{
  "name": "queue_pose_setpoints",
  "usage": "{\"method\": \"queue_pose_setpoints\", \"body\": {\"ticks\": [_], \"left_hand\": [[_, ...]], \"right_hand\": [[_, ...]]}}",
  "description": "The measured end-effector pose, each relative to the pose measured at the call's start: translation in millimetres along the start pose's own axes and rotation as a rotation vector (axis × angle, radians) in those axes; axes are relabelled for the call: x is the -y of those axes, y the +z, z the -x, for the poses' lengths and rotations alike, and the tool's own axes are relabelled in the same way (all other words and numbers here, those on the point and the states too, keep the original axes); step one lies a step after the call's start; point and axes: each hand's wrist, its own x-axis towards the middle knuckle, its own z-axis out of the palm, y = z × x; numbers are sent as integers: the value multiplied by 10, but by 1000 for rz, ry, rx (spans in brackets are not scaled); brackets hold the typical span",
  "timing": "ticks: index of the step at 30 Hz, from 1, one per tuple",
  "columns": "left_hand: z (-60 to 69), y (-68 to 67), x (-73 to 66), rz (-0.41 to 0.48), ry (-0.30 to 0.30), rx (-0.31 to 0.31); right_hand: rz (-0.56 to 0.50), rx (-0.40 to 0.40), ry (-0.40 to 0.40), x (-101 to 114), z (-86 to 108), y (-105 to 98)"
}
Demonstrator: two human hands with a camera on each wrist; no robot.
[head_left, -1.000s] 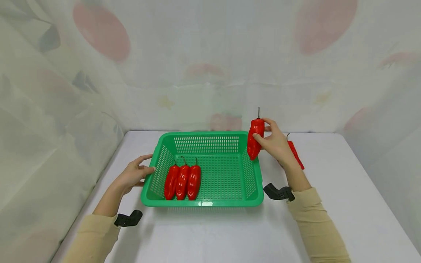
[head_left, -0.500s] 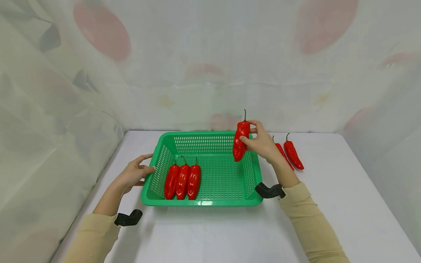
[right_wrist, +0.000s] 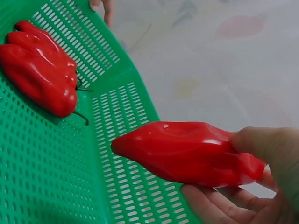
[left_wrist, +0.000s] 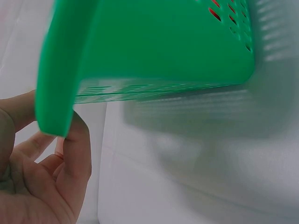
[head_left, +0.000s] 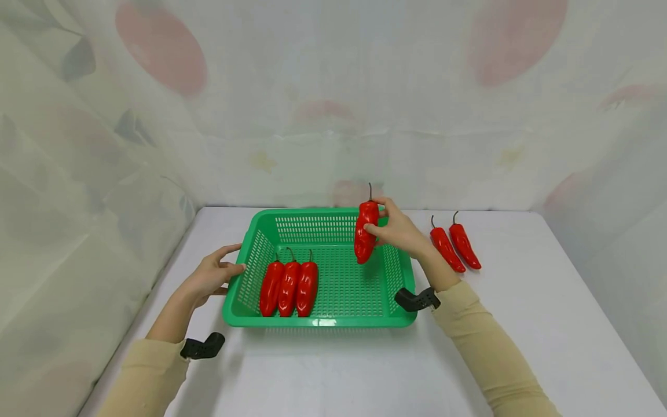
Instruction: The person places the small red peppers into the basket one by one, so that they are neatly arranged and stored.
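Note:
A green plastic basket (head_left: 333, 322) stands on the white table, with three red peppers (head_left: 289, 288) side by side in its left half. My left hand (head_left: 211, 275) grips the basket's left rim, thumb over the inside edge and fingers outside; the left wrist view shows the fingers (left_wrist: 74, 158) curled under that rim. Above the right half of the basket, my right hand (head_left: 400, 229) pinches another red pepper (head_left: 366, 231), stem up and tip down. In the right wrist view this held pepper (right_wrist: 187, 151) lies between thumb and fingers.
Two more red peppers, a nearer one (head_left: 447, 249) and a farther one (head_left: 465, 246), lie on the table (head_left: 521, 324) right of the basket. A patterned cloth backdrop (head_left: 333, 116) rises behind the table and at both sides.
My right hand has carried the pepper leftward from the basket's right rim to over its inside, a little lower now. Both table peppers have come into full view. My left hand has stayed put.

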Motion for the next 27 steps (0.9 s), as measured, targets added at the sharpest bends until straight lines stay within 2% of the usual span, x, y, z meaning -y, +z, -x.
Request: {"method": "queue_pose_setpoints", "body": {"ticks": [7,27], "left_hand": [[1,-2,11,-2,3,1],[5,9,9,-5,0,-2]], "right_hand": [[-62,70,33,-12,-85,132],[28,183,75,-124,-257,483]]}}
